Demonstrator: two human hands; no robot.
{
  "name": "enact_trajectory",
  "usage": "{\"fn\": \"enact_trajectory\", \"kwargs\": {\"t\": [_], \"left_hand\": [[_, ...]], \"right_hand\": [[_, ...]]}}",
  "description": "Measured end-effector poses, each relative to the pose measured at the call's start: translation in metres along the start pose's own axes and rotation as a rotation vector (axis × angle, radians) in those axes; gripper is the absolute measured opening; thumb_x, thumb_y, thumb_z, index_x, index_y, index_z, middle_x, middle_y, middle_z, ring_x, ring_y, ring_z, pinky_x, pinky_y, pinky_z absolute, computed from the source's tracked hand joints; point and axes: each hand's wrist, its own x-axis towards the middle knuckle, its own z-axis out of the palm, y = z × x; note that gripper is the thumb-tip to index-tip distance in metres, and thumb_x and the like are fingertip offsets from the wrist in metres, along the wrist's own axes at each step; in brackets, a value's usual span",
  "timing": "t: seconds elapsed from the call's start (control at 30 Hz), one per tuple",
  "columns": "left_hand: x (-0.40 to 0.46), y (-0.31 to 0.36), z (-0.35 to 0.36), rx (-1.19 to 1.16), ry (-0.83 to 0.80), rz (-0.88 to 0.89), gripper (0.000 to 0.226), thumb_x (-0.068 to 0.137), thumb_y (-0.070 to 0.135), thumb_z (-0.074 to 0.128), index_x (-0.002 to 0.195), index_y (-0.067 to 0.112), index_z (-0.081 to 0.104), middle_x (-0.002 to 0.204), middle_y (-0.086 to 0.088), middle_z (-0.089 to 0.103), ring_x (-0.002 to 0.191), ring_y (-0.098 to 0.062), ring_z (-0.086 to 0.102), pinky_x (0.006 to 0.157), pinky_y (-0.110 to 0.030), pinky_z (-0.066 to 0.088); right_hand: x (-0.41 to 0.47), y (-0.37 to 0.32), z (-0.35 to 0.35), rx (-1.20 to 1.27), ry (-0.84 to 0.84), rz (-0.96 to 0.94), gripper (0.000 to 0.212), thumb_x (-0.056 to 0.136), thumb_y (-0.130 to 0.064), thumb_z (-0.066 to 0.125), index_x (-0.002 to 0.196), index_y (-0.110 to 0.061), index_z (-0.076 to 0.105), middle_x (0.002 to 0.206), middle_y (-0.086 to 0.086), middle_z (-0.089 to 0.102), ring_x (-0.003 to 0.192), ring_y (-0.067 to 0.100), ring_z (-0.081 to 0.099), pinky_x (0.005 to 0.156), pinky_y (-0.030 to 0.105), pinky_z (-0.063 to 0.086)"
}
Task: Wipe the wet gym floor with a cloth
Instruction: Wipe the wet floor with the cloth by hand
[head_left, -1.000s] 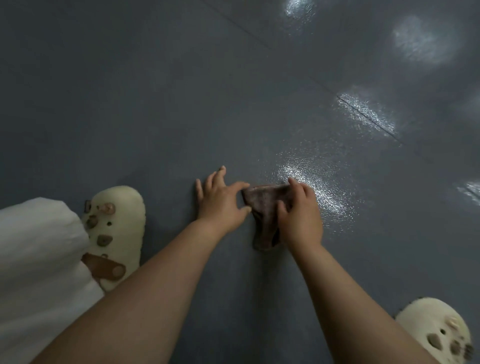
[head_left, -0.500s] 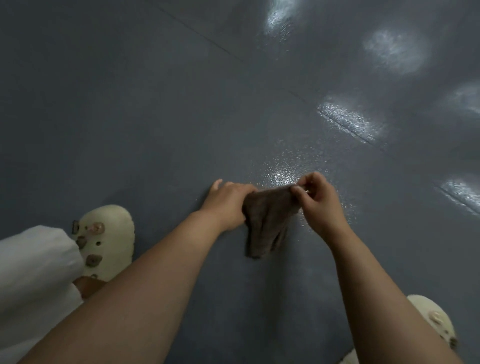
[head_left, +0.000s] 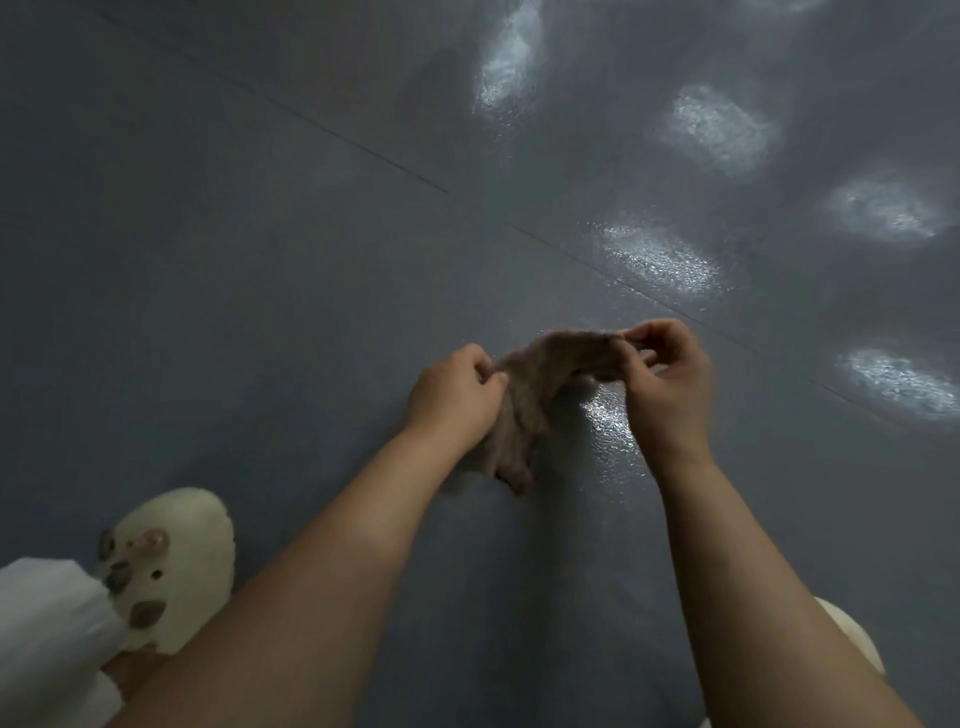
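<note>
Item: brown cloth, pinched between left hand and right hand, being spread; next, press it onto wet floor at three o'clock.

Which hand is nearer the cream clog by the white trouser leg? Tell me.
Left. The left hand, pinching one end of the brown cloth, is above and right of the cream clog. The right hand, pinching the other end, is farther right.
</note>
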Motion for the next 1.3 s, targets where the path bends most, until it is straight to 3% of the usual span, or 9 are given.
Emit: {"fn": "enact_trajectory", "kwargs": {"t": [0.13,0.2,0.3,0.5,0.57,0.7,0.93,1.13,1.3], "left_hand": [[0.004,0.008,0.008,-0.536,-0.017,-0.260,0.023,0.095,0.019,0.053,0.074,0.016,0.046,0.090,-0.013,0.064,0.077,-0.032,0.066,0.064,-0.034,0.057],[0.000,0.013,0.010,-0.749,-0.052,-0.386,0.020,0.098,0.014,0.048,0.078,0.014,0.045,0.099,-0.015,0.061,0.067,-0.028,0.064,0.042,-0.023,0.051],[-0.002,0.017,0.013,-0.828,-0.042,-0.432,0.022,0.099,0.013,0.045,0.078,0.014,0.043,0.100,-0.015,0.060,0.073,-0.031,0.067,0.048,-0.026,0.053],[-0.001,0.015,0.018,-0.505,-0.018,-0.331,0.021,0.094,0.014,0.053,0.075,0.012,0.044,0.096,-0.013,0.062,0.086,-0.032,0.068,0.068,-0.035,0.056],[0.000,0.012,0.015,-0.163,0.041,-0.237,0.009,0.090,0.017,0.056,0.091,0.011,0.049,0.107,-0.013,0.061,0.102,-0.032,0.060,0.080,-0.031,0.046],[0.004,0.005,0.014,-0.004,0.062,-0.117,0.042,0.084,0.012,0.059,0.124,0.019,0.053,0.128,-0.007,0.051,0.115,-0.026,0.051,0.090,-0.028,0.040],[0.023,0.018,-0.001,-0.133,0.224,0.000,0.018,0.085,0.003,0.057,0.094,0.011,0.072,0.100,-0.008,0.070,0.099,-0.022,0.062,0.079,-0.021,0.039],[0.032,0.043,-0.038,-0.262,0.504,0.256,0.021,0.076,-0.005,0.058,0.086,0.007,0.072,0.091,-0.008,0.068,0.083,-0.012,0.056,0.073,-0.010,0.033],[0.007,-0.017,-0.002,-0.150,0.457,0.304,0.018,0.066,-0.011,0.059,0.072,0.003,0.069,0.078,-0.015,0.066,0.074,-0.023,0.062,0.069,-0.018,0.037]], "right_hand": [[-0.016,0.005,0.016,-0.007,-0.106,0.024,0.036,0.081,0.000,0.069,0.070,-0.028,0.049,0.069,-0.012,0.058,0.059,0.001,0.055,0.062,0.022,0.047],[-0.030,0.011,0.023,-0.010,-0.177,0.058,0.037,0.076,-0.002,0.074,0.071,-0.027,0.047,0.071,-0.012,0.058,0.064,0.001,0.056,0.065,0.023,0.047],[-0.052,0.019,0.029,-0.076,-0.275,0.075,0.044,0.061,-0.014,0.087,0.075,-0.025,0.046,0.077,-0.006,0.055,0.069,0.008,0.052,0.066,0.019,0.042],[-0.061,0.034,0.030,-0.223,-0.226,0.013,0.027,0.067,0.005,0.070,0.084,-0.013,0.059,0.078,-0.004,0.058,0.072,0.015,0.055,0.063,0.003,0.036],[-0.060,0.035,0.028,-0.249,-0.240,-0.047,0.027,0.066,0.012,0.065,0.086,-0.006,0.066,0.081,-0.004,0.058,0.077,0.013,0.056,0.069,-0.001,0.035],[-0.056,0.034,0.026,-0.227,-0.230,-0.110,0.033,0.060,0.020,0.057,0.079,-0.005,0.069,0.081,-0.007,0.059,0.078,-0.001,0.052,0.074,-0.002,0.035],[-0.018,0.009,0.028,-0.199,-0.148,-0.122,0.033,0.066,0.019,0.055,0.084,-0.006,0.068,0.081,-0.001,0.060,0.078,0.017,0.058,0.070,0.001,0.037],[0.014,-0.031,0.024,-0.211,0.044,-0.416,0.026,0.069,0.010,0.061,0.087,-0.006,0.069,0.086,-0.010,0.056,0.080,0.002,0.048,0.072,0.005,0.037],[-0.036,0.014,0.042,-0.368,-0.060,-0.362,0.021,0.069,0.001,0.056,0.078,-0.013,0.068,0.076,0.000,0.065,0.073,0.026,0.054,0.066,0.029,0.038]]}}
